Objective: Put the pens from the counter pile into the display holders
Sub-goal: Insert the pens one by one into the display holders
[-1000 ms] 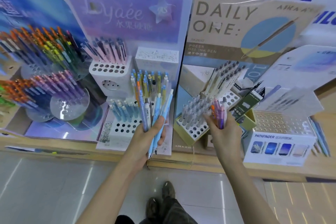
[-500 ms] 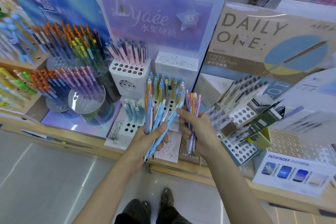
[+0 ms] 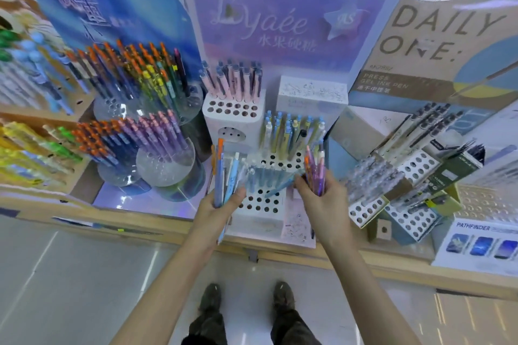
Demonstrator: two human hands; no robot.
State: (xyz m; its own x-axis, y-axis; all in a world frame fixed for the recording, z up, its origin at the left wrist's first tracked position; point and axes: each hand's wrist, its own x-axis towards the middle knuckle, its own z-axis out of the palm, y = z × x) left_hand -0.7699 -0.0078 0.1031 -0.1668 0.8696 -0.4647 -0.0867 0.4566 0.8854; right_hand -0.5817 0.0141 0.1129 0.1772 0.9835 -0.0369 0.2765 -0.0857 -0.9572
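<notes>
My left hand (image 3: pixel 217 209) grips a bundle of blue, white and orange pens (image 3: pixel 224 173), held upright in front of the white stepped holder (image 3: pixel 259 206) with round holes. My right hand (image 3: pixel 322 194) grips a smaller bunch of pink, purple and orange pens (image 3: pixel 315 169) just right of that holder. A blurred light-blue pen (image 3: pixel 277 183) stretches between the two hands over the holder's front holes. Blue and yellow pens (image 3: pixel 288 133) stand in the holder's rear rows, and pink pens (image 3: pixel 234 81) in the taller white block behind.
Clear round stands (image 3: pixel 165 168) full of orange and purple pens sit at the left. Tilted perforated trays (image 3: pixel 409 199) with grey pens stand at the right, by a PATHFINDER box (image 3: pixel 479 244). Poster boards rise behind. The wooden counter edge (image 3: pixel 280 249) runs below my hands.
My right hand came from the right-hand trays across to the white holder, carrying its pens. Both hands now sit lower over the holder, and a blue pen blurs between them. The view shifted left.
</notes>
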